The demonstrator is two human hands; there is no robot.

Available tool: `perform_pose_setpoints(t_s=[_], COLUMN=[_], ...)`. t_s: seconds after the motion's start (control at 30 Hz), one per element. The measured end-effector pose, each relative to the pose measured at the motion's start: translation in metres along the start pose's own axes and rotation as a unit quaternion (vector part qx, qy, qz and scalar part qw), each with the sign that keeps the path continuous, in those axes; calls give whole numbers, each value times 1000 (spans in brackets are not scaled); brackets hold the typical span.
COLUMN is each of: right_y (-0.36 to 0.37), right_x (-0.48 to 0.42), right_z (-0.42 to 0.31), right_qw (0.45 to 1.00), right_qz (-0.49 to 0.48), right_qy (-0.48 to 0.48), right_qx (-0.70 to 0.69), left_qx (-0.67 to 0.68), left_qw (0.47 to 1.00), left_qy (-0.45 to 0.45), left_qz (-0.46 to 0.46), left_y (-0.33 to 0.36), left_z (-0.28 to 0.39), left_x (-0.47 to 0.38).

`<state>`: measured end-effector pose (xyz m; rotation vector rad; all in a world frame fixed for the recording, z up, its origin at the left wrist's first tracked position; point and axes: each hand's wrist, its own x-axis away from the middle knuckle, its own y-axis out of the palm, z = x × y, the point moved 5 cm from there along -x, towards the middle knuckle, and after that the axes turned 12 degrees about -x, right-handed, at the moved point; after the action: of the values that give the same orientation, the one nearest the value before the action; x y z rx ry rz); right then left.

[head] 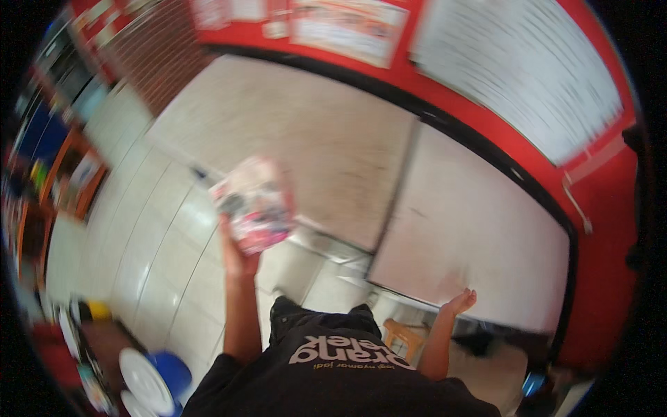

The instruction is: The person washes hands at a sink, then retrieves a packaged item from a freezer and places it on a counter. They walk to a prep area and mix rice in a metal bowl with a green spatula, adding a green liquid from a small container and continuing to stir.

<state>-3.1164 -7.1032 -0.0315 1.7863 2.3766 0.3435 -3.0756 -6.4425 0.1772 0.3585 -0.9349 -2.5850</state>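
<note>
In the head view, my left hand [241, 260] holds up a blurred, colourful package [255, 206] with white, pink and red on it, over the floor and beside the edge of a light table [312, 146]. What the package contains cannot be told. My right hand [461, 302] hangs over the near edge of a second light table [469, 229], its fingers curled; nothing shows in it.
The two tables stand against a red wall [599, 292] with a large white board [516, 68]. A wooden stool [405, 336] is near my legs. At lower left are white plates [146, 383] and a blue container [174, 371]; orange shelves [78, 177] stand farther left.
</note>
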Motion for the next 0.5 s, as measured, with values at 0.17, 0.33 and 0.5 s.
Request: perform_pose_setpoints(t_s=[0.17, 0.33, 0.5], right_y=[220, 346, 363], right_x=[256, 541, 707], right_z=[-18, -22, -19], right_qw=[912, 778, 646], right_qz=[-368, -627, -749], right_qy=[-159, -4, 145], right_qx=[83, -51, -13], left_qx=[-88, -156, -218], left_qw=[990, 962, 934], left_qy=[28, 55, 77], left_qz=[107, 217, 274], left_y=[-111, -228, -293], left_z=[91, 194, 252], left_x=[14, -11, -24])
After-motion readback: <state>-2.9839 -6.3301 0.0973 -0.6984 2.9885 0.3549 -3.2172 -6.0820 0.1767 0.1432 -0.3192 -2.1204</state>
